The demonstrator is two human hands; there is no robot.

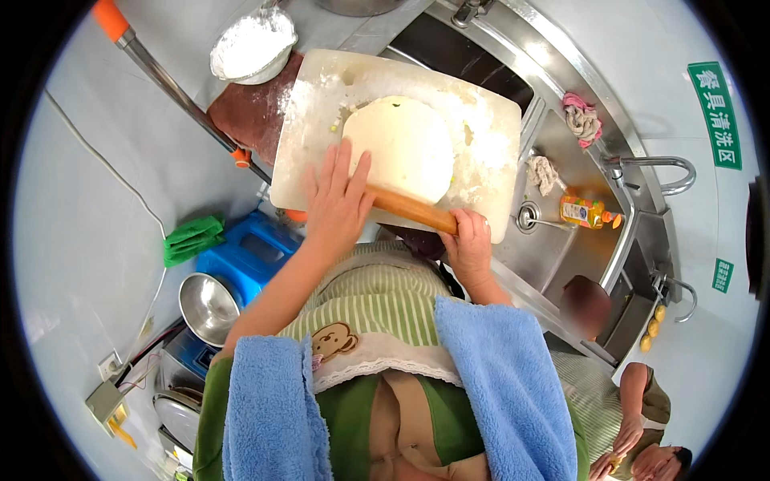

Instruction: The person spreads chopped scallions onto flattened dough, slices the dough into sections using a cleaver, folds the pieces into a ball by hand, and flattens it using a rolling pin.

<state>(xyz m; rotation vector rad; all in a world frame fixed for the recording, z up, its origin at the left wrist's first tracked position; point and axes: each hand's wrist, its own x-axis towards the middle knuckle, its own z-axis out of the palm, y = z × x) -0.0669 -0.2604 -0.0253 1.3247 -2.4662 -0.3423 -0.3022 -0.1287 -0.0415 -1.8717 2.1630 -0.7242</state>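
A flat, rounded sheet of pale dough (400, 144) lies on a floured white cutting board (493, 150). Along its near edge runs a wooden rolling pin (415, 210), slanting down to the right. My right hand (469, 246) has its fingers wrapped around the pin's right end. Over the left end lies my left hand (340, 192), flat, its fingers stretched out and apart, the tips by the dough's left edge. That end of the pin is hidden beneath it. A small dark green fleck shows near the dough's far edge.
A bowl of flour (255, 48) stands beyond the board's left corner. To the right is a steel sink (559, 240) with a dish-soap bottle (582, 212) and a cloth (541, 174). A blue plastic stool (240, 258) and steel bowl (209, 306) are at left. Another person (628, 415) works at lower right.
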